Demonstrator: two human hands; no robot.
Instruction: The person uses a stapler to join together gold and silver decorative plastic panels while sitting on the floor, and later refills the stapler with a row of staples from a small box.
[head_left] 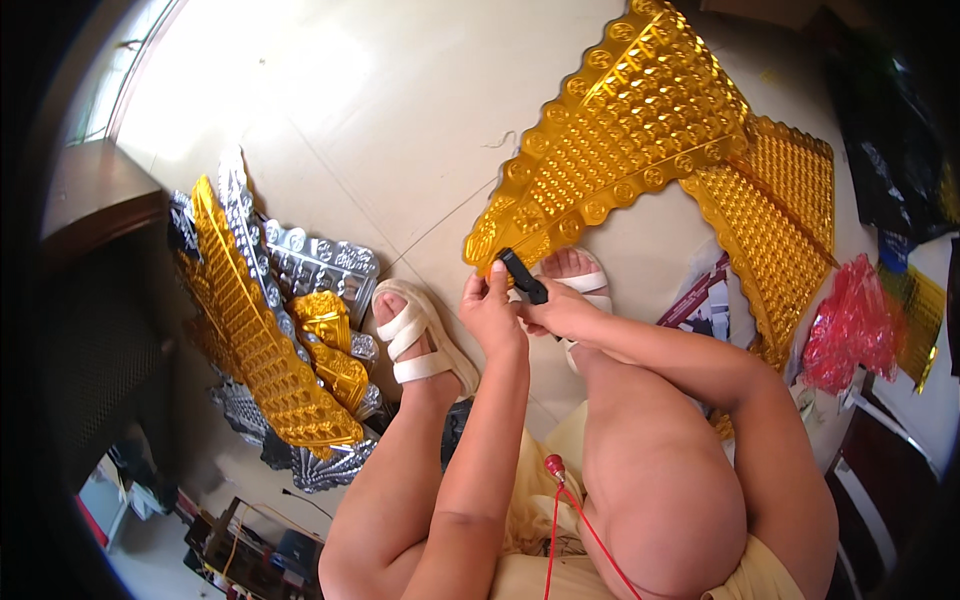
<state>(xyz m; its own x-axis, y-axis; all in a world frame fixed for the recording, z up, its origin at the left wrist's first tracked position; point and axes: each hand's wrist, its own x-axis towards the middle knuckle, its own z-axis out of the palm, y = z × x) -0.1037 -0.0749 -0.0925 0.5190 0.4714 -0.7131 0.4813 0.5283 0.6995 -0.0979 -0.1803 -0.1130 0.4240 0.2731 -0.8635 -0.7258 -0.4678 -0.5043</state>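
Observation:
A large gold embossed sheet [640,125] with scalloped edges stretches from my hands toward the far right. My left hand [490,305] pinches its near corner between thumb and fingers. Wrapped round a small black stapler [524,276] is my right hand [562,312]. The stapler's front end sits at the sheet's corner, close to my left fingertips; whether its jaws are closed on the sheet I cannot tell. Folded gold panels [765,220] join the sheet at its far right end and hang down toward my right knee.
Gold and silver embossed pieces [270,340] lie heaped on the floor at left, beside my sandalled foot [415,335]. Crumpled red plastic [850,325] and a black bag [895,140] are at right. Dark wooden furniture [105,195] stands at far left. A red cord [553,525] hangs at my lap.

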